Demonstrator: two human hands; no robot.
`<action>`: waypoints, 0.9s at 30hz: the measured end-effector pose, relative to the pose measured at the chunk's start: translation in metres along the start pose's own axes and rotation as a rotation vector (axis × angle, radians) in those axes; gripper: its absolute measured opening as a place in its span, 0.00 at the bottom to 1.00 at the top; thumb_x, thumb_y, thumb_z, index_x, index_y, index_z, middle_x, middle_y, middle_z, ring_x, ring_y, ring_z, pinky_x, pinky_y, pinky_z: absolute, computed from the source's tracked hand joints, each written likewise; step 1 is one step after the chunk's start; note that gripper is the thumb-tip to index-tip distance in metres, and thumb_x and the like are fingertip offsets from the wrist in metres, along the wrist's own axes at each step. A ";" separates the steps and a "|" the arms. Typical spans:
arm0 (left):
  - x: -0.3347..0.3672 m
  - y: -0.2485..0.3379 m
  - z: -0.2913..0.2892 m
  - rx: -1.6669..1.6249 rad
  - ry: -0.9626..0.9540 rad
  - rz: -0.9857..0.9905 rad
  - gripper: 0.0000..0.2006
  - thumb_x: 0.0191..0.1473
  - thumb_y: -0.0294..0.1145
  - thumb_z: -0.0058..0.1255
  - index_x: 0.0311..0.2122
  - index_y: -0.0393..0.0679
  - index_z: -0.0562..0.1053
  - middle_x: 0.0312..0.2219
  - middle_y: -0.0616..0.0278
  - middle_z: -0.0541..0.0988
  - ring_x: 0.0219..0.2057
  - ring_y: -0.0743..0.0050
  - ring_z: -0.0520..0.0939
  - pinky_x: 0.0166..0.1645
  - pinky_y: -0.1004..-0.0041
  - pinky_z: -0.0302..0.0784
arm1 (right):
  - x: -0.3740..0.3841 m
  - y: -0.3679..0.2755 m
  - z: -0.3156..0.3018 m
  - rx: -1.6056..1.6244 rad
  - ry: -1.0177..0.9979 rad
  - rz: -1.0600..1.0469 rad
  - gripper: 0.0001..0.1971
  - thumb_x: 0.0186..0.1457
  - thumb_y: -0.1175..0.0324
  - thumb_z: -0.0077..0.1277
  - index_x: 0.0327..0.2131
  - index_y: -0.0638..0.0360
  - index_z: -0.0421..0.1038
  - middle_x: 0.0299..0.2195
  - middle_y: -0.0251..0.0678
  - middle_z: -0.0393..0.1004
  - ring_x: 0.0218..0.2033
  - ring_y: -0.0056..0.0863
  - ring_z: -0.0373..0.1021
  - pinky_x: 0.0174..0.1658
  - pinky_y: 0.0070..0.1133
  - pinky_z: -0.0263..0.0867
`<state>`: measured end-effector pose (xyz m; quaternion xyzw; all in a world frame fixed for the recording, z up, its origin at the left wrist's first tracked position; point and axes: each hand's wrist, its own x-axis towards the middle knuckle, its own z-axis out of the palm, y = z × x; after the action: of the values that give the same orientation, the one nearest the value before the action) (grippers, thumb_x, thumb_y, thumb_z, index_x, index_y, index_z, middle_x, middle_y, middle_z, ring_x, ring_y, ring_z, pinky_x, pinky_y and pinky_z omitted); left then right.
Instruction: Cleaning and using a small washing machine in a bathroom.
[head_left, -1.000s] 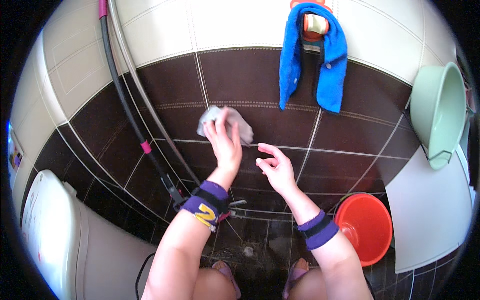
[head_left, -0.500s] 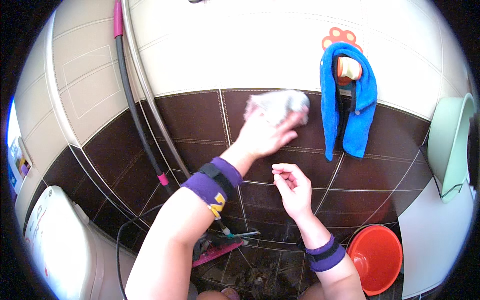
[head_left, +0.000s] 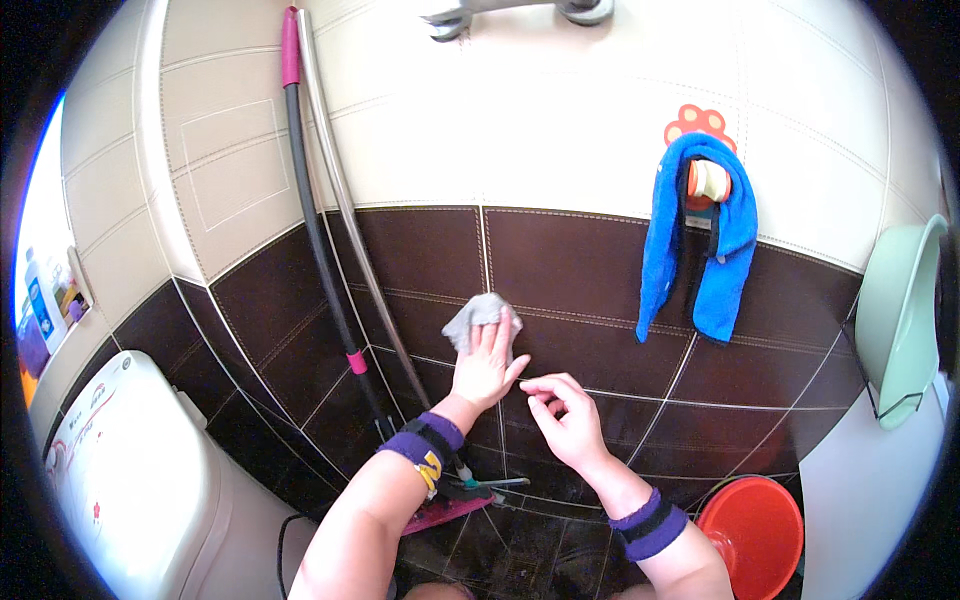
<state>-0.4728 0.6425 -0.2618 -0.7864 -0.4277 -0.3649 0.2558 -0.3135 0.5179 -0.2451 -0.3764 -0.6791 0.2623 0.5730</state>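
My left hand [head_left: 482, 372] presses a grey-white cloth [head_left: 468, 322] flat against the dark brown wall tiles [head_left: 590, 262], its fingers stretched over the cloth and the thumb pointing right. To its right, my right hand [head_left: 568, 425] hovers in front of the tiles. Its fingers are curled in towards the thumb, and I see nothing held in them. Purple bands with black straps circle both forearms, the left wristband [head_left: 424, 445] and the right wristband [head_left: 650, 524].
A black pole with pink grips [head_left: 318, 200] and a metal pole [head_left: 345, 190] lean left. A blue towel [head_left: 738, 235] hangs on a wall hook. At right are a red bucket [head_left: 750, 530] and a pale green basin [head_left: 885, 310]; at left, a white appliance [head_left: 140, 470].
My left hand has brought the cloth down and left across the wall tiles. My right hand has come closer to it, still curled. The view has tilted up slightly.
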 end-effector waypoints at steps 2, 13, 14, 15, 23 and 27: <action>0.045 0.003 -0.029 -0.005 0.028 0.131 0.37 0.57 0.51 0.45 0.66 0.41 0.52 0.55 0.47 0.66 0.56 0.44 0.67 0.62 0.48 0.55 | 0.019 -0.012 -0.002 -0.091 0.033 -0.133 0.12 0.55 0.80 0.52 0.44 0.60 0.74 0.41 0.33 0.71 0.38 0.17 0.70 0.36 0.13 0.67; 0.141 -0.101 -0.070 -0.154 0.349 -0.506 0.38 0.62 0.51 0.36 0.68 0.42 0.40 0.65 0.40 0.47 0.66 0.33 0.45 0.67 0.43 0.38 | 0.050 -0.044 0.022 -0.169 -0.078 -0.263 0.14 0.55 0.71 0.54 0.47 0.54 0.73 0.47 0.37 0.71 0.48 0.32 0.69 0.49 0.25 0.68; 0.126 -0.096 -0.058 -0.205 0.338 -0.563 0.38 0.62 0.52 0.36 0.68 0.42 0.39 0.65 0.40 0.46 0.66 0.32 0.44 0.66 0.42 0.38 | 0.045 -0.036 0.023 -0.173 -0.081 -0.255 0.14 0.55 0.71 0.54 0.47 0.54 0.74 0.47 0.38 0.71 0.48 0.32 0.69 0.48 0.25 0.68; 0.109 -0.091 -0.044 -0.209 0.292 -0.565 0.39 0.62 0.52 0.37 0.68 0.42 0.37 0.65 0.40 0.45 0.66 0.32 0.43 0.66 0.41 0.38 | 0.041 -0.028 0.024 -0.161 -0.088 -0.221 0.14 0.55 0.71 0.54 0.46 0.54 0.74 0.47 0.38 0.71 0.48 0.33 0.69 0.48 0.25 0.67; 0.141 -0.084 -0.081 -0.210 0.303 -0.373 0.39 0.62 0.50 0.39 0.67 0.36 0.41 0.62 0.39 0.52 0.63 0.31 0.52 0.66 0.43 0.41 | 0.029 -0.048 0.017 -0.267 -0.144 -0.297 0.13 0.54 0.74 0.55 0.44 0.55 0.75 0.46 0.36 0.72 0.47 0.31 0.70 0.47 0.24 0.69; 0.205 -0.023 -0.115 -0.011 0.267 0.019 0.39 0.61 0.51 0.37 0.69 0.43 0.39 0.65 0.44 0.49 0.68 0.43 0.44 0.69 0.45 0.30 | 0.019 -0.060 0.002 -0.220 -0.106 -0.261 0.12 0.53 0.71 0.55 0.42 0.55 0.75 0.44 0.37 0.73 0.48 0.38 0.69 0.53 0.29 0.65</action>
<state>-0.4579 0.6719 -0.0278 -0.7362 -0.3805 -0.4662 0.3096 -0.3291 0.4986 -0.1875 -0.3312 -0.7761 0.1291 0.5209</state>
